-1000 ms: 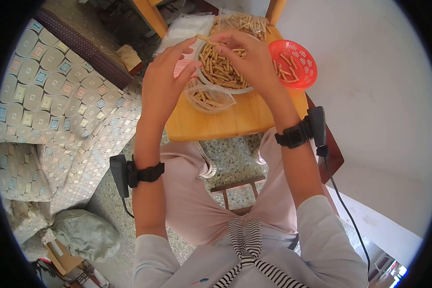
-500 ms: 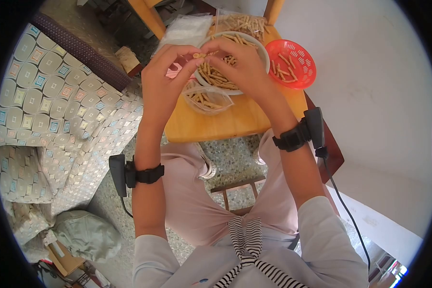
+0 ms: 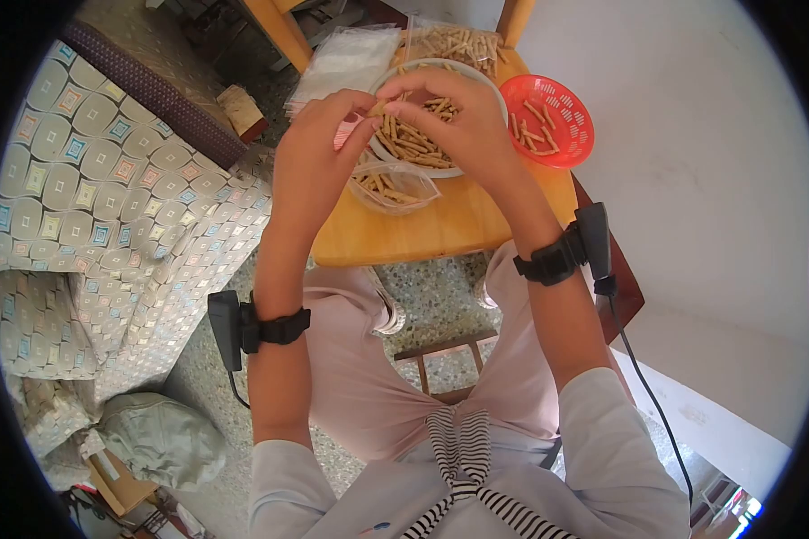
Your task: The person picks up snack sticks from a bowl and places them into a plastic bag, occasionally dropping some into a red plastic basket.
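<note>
Above a smooth, varnished wooden seat (image 3: 404, 238), the left hand (image 3: 313, 148) and right hand (image 3: 463, 112) meet fingertip to fingertip, both pinching a small tan piece (image 3: 377, 110), partly hidden by the fingers. Beneath and beside the right hand, a round, pale-rimmed bowl (image 3: 501, 101) contains many short, rough-surfaced tan sticks (image 3: 412, 144). At its near side lies a clear, crinkled plastic bag (image 3: 395, 190) holding similar sticks; behind it, a larger filled bag (image 3: 454, 43), transparent and glossy. Flat, translucent bags (image 3: 346, 70) are stacked at far left. Right of the bowl, a red perforated plastic basket (image 3: 573, 117) contains several sticks. Outward: speckled stone-chip floor (image 3: 433, 287), fabric (image 3: 108, 171) patterned with ovals and small diamonds, and a plain, pale wall (image 3: 710, 162).
</note>
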A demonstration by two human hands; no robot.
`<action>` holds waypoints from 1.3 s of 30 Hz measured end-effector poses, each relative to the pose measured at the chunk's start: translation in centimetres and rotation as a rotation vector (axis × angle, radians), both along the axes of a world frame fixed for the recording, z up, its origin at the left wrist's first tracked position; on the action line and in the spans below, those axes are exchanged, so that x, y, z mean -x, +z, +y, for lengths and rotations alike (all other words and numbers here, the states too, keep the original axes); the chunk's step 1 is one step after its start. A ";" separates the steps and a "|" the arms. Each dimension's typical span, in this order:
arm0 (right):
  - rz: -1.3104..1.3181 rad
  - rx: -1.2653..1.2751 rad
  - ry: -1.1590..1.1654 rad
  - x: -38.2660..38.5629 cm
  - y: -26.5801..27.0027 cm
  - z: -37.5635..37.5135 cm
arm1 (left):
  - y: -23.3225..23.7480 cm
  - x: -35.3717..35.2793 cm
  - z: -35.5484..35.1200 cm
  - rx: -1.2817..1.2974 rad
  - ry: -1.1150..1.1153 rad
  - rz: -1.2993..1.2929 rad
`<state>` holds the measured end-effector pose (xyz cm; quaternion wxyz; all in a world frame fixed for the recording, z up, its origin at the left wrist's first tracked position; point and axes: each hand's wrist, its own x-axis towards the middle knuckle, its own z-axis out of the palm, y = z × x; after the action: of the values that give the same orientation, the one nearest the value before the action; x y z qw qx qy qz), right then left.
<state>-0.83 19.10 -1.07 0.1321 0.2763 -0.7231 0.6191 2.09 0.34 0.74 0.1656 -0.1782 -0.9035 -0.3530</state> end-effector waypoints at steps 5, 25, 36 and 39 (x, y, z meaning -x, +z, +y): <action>0.071 -0.038 0.078 -0.1 -0.1 -0.3 | -0.1 -0.1 0.2 0.056 -0.018 0.002; -0.244 -0.331 -0.091 1.2 -1.9 3.6 | 1.8 -1.0 -0.3 -0.081 -0.104 0.005; -0.184 -0.864 -0.458 2.7 -5.7 2.5 | 1.0 -0.7 -0.5 0.198 -0.345 0.056; -0.066 -0.889 -0.484 3.0 -6.9 2.1 | 1.1 -0.7 -0.9 0.211 -0.311 0.041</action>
<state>-3.84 21.17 -8.01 0.1186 0.1105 -0.9639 0.2112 2.77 -0.60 1.87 0.1080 -0.3390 -0.8935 -0.2740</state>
